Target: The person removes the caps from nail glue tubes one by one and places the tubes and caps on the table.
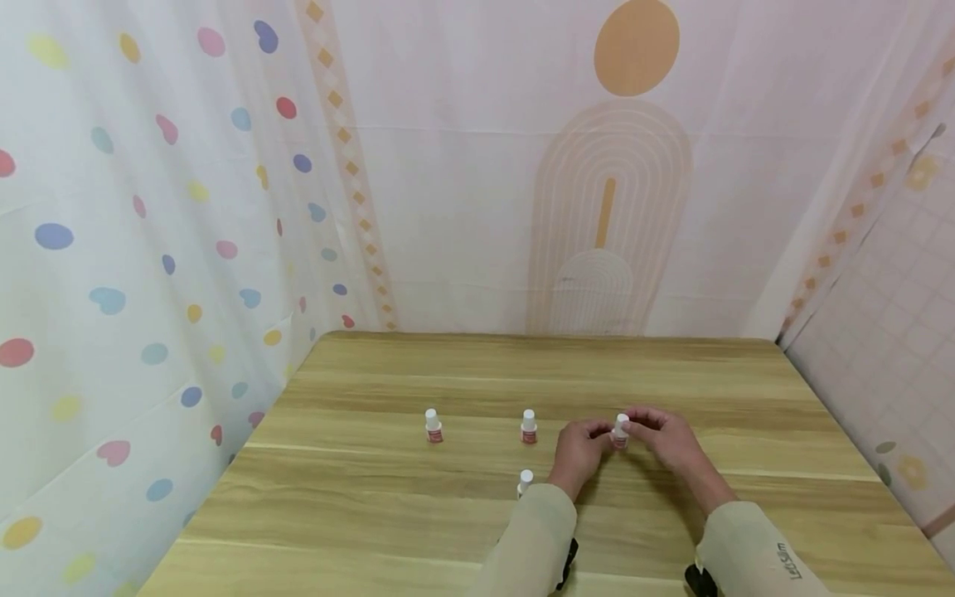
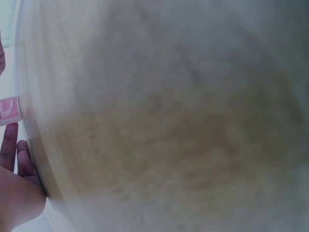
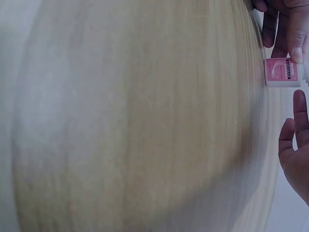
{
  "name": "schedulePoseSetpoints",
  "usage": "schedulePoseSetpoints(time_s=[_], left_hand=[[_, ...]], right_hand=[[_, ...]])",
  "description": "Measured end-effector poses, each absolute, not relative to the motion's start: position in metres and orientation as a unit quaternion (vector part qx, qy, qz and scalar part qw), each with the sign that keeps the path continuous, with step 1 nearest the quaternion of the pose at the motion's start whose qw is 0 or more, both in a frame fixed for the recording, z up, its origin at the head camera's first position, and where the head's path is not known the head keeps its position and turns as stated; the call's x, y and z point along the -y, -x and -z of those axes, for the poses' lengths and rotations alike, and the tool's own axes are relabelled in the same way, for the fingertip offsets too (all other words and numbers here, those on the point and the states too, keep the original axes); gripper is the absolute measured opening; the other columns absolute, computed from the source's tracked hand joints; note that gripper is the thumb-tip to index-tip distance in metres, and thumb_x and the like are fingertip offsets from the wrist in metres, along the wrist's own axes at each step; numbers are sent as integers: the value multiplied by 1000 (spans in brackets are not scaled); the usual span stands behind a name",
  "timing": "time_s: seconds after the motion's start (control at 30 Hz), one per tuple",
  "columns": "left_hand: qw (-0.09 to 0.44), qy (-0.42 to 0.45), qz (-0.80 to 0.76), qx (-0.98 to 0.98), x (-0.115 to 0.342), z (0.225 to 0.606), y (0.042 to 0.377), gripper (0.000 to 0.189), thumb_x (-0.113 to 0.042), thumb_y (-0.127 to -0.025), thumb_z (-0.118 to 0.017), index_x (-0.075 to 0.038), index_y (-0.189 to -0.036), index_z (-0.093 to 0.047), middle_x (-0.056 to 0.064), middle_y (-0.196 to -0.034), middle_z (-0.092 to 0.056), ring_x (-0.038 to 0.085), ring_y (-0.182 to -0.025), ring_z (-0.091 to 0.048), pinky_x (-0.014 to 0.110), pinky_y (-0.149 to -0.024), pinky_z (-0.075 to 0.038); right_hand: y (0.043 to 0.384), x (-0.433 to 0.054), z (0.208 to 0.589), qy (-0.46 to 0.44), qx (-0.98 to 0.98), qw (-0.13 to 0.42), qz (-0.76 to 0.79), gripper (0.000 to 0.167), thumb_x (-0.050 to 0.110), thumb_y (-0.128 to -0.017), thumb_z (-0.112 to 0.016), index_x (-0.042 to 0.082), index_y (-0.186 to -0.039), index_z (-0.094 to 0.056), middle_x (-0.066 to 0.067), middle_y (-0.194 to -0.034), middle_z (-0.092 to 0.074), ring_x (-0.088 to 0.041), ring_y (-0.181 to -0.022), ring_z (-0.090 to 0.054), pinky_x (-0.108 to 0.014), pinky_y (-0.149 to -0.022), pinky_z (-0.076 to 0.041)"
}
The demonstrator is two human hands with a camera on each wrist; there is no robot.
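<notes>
In the head view, a small bottle [image 1: 621,433] with a white cap and pink label is upright on the right part of the table, between both hands. My left hand [image 1: 582,452] pinches it from the left. In the right wrist view the left thumb lies against the bottle [image 3: 282,72], with fingers behind it. My right hand [image 1: 671,444] is on its other side, thumb and forefinger parted around the cap. A narrow gap shows between the right fingers [image 3: 300,111] and the bottle in the right wrist view.
Two matching bottles stand left of the hands, one [image 1: 434,426] farther left and one [image 1: 529,427] nearer. Another bottle [image 1: 525,482] is partly hidden behind the left sleeve [image 1: 533,539]. The wooden table [image 1: 358,506] meets patterned curtains [image 1: 462,207] at the back and sides.
</notes>
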State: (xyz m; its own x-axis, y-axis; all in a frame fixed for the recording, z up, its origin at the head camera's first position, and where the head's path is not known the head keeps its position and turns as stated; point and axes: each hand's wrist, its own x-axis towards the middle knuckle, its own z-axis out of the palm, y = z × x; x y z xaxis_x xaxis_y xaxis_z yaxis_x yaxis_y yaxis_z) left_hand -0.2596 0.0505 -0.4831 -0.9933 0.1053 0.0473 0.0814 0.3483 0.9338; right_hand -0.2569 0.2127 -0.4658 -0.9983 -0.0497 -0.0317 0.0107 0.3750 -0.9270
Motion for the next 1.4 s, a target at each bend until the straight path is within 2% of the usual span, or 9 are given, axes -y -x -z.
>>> schedulePoseSetpoints(time_s=[0.33, 0.57, 0.8, 1.17, 1.4], left_hand=[[7, -60, -564, -824, -51, 483, 260, 10, -16, -91, -72, -11, -97, -79, -5, -95, -73, 10, -94, -63, 31, -86, -50], [11, -60, -567, -822, -51, 484, 261, 8, -19, -90, -74, -13, -92, -79, -8, -89, -72, 5, -88, -60, 28, -82, -49], [12, -53, -567, -822, -51, 484, 260, 10, -17, -90, -74, -12, -97, -79, -6, -94, -73, 8, -93, -63, 29, -85, -49], [7, -56, -568, -821, -50, 484, 260, 10, -15, -91, -73, -11, -97, -79, -4, -95, -73, 10, -95, -64, 30, -86, -50], [4, -57, -567, -822, -51, 484, 261, 9, -15, -91, -73, -11, -96, -79, -5, -93, -73, 8, -92, -63, 29, -83, -50]], right_hand=[[257, -214, 466, 24, -826, 35, 562, 35, 21, -100, -61, -2, -126, -63, -15, -121, -66, -31, -116, -57, -45, -96, -42], [257, -213, 466, 8, -828, 38, 560, 40, 31, -95, -69, 2, -121, -66, -8, -116, -67, -23, -108, -58, -38, -90, -43], [256, -213, 465, 8, -824, 32, 565, 33, 25, -97, -67, 1, -120, -67, -10, -117, -68, -25, -112, -58, -40, -93, -43], [256, -214, 466, 28, -828, 30, 559, 36, 22, -99, -63, -2, -127, -64, -15, -125, -65, -31, -118, -56, -43, -96, -44], [256, -213, 465, 5, -825, 38, 563, 44, 32, -94, -70, 2, -126, -65, -10, -120, -67, -23, -111, -58, -37, -89, -44]])
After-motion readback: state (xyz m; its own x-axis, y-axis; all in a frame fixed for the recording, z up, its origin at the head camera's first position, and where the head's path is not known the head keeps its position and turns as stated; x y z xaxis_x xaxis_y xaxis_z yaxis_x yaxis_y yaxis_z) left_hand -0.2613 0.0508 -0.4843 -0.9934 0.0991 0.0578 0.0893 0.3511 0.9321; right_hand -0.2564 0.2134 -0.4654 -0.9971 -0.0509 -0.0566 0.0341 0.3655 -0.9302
